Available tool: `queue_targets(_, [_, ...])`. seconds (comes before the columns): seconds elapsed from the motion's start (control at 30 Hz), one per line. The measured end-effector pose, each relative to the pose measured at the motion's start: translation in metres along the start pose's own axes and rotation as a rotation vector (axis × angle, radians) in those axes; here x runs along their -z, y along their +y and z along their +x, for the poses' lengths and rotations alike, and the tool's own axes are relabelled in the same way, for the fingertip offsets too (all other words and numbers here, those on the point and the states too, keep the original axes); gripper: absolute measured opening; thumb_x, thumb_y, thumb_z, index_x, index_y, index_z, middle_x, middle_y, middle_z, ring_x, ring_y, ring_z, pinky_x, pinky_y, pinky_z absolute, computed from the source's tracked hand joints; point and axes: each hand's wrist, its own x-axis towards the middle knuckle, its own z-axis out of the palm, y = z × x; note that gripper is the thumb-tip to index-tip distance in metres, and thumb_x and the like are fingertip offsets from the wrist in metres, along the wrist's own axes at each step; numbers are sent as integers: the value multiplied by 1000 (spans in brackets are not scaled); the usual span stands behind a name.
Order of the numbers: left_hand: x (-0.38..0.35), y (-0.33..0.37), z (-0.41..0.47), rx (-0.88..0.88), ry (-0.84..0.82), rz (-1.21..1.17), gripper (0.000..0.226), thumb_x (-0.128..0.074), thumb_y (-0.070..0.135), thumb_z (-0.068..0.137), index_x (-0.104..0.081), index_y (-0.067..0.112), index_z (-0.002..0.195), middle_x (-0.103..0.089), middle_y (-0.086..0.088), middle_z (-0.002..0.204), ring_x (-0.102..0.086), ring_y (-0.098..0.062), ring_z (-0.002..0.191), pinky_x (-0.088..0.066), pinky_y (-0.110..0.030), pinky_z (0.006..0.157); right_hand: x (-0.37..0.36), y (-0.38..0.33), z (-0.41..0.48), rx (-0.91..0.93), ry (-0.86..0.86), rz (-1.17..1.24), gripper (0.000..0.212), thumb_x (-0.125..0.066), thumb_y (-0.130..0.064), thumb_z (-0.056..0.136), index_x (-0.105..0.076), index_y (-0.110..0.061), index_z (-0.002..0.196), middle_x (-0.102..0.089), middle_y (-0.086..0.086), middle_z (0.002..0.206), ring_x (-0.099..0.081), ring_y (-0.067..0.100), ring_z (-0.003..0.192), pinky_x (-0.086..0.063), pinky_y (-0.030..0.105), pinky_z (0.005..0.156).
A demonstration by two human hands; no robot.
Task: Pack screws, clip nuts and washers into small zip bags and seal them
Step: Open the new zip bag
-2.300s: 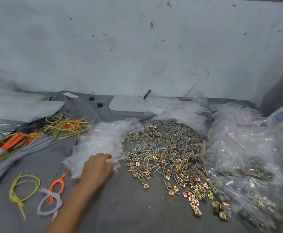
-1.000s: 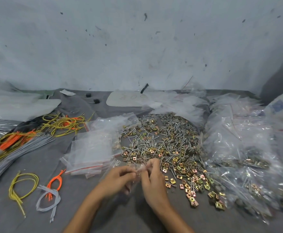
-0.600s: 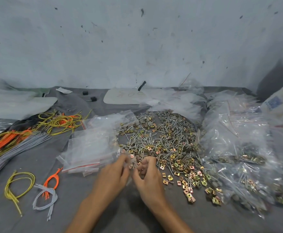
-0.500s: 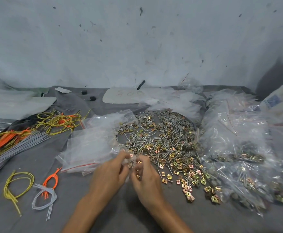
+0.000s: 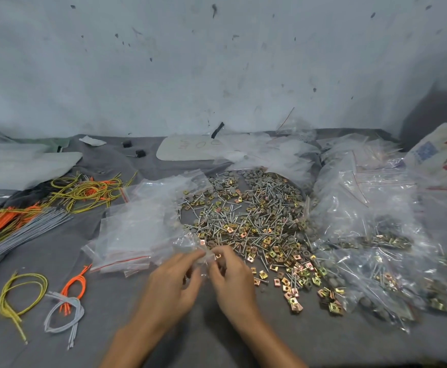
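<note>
Where the screw pile (image 5: pixel 256 221) ends nearest the person, the left hand (image 5: pixel 172 285) pinches a small zip bag (image 5: pixel 190 247) in its grip. The right hand (image 5: pixel 230 280) pinches it too.

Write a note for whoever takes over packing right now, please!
Hands: left hand and right hand both pinch one small zip bag; whether it is open is unclear.
Things: loose pile of screws, clip nuts and washers just beyond; empty bags left of it.
Done: filled bags heaped on the right.
Left: fill and seal this bag, then pack the rest of the pile.
</note>
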Motion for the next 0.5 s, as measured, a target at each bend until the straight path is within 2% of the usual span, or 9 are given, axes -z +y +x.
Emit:
queue_targets(0.07, [-3,-6,-2,-3,38,18,32,-59,22,87,-74,18,114,-61,8,80,-57,-13,78,-38,-17,69,0,0,1,11,-26,-61,10,-57,-33,95,-61,-30,104,-56,-13,75,-53,10,76,-43,33,66])
queue_targets(0.17, [-10,-14,1,19,134,106,38,-48,31,88,-77,15,108,-61,1,77,-61,-19,69,-42,-27,62,-2,-5,1,53,-86,-165,12,-55,-39,94,-59,-29,97,-61,-8,81,-51,12,82,-41,34,69])
queue_targets(0.23, [-14,-18,2,20,160,159,39,-47,30,88,-78,13,104,-58,-2,73,-61,-25,63,-45,-33,57,0,-9,2,45,-92,-122,19,-54,-40,94,-64,-31,108,-66,-14,96,-53,8,93,-45,28,79])
queue_targets(0.3, [-15,-22,2,15,166,203,38,-47,29,87,-78,12,103,-56,-4,71,-60,-27,61,-43,-34,56,11,-7,7,33,-75,-76,30,-53,-37,92,-66,-33,118,-64,-21,105,-53,3,102,-44,20,87])
queue_targets(0.37, [-17,-25,1,27,143,227,39,-46,29,88,-78,13,103,-55,-3,71,-59,-26,61,-38,-31,60,30,1,18,49,-64,-141,24,-55,-29,93,-68,-31,113,-63,-20,105,-52,5,103,-43,22,86])
queue_targets(0.43, [-20,-24,-1,61,83,256,35,-50,28,87,-78,15,102,-56,-1,71,-61,-26,61,-43,-32,58,52,15,35,52,-40,-277,18,-58,-21,95,-70,-28,106,-65,-14,104,-53,11,103,-45,27,84])
queue_targets(0.5, [-24,-23,-3,117,24,255,22,-68,18,84,-79,16,102,-58,-2,71,-63,-28,61,-49,-29,53,72,26,54,-5,-69,-428,21,-57,-21,97,-71,-27,112,-64,-9,110,-51,16,109,-45,31,87])
